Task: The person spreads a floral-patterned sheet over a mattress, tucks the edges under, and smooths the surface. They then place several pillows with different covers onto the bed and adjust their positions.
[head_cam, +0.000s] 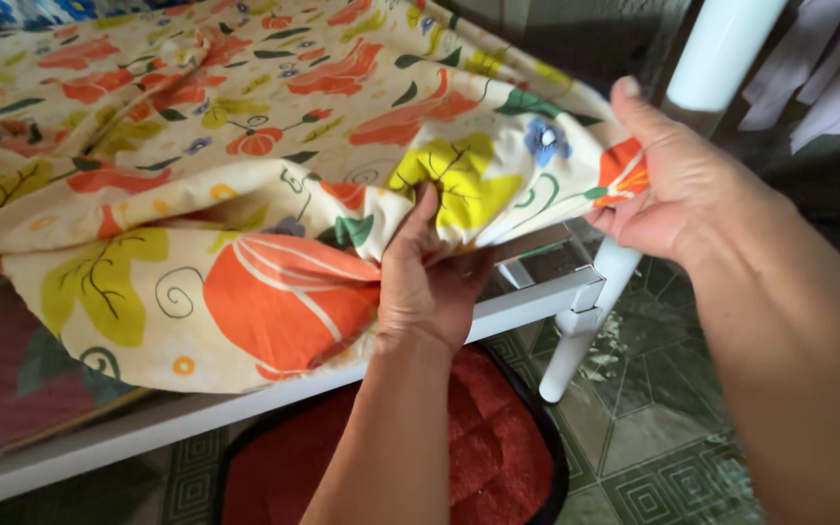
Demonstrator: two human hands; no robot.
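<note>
Right hand (687, 190), left hand (430, 282), gripping floral sheet (245, 146)

The white bed rail (527, 306) and corner post (585, 321) block the bed's corner; beneath the rail, open room above the red mat (498, 457).

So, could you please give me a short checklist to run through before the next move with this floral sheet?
1. Left hand gripping the floral sheet: ok.
2. Right hand pinching the sheet's corner: ok.
3. Sheet smooth: not ok, bunched and wrinkled.
4. White bed frame free of cloth at the corner: ok, the rail shows bare.
5. Red mat clear of the hanging sheet: ok.
6. Mattress corner underneath: cannot tell, hidden.
</note>
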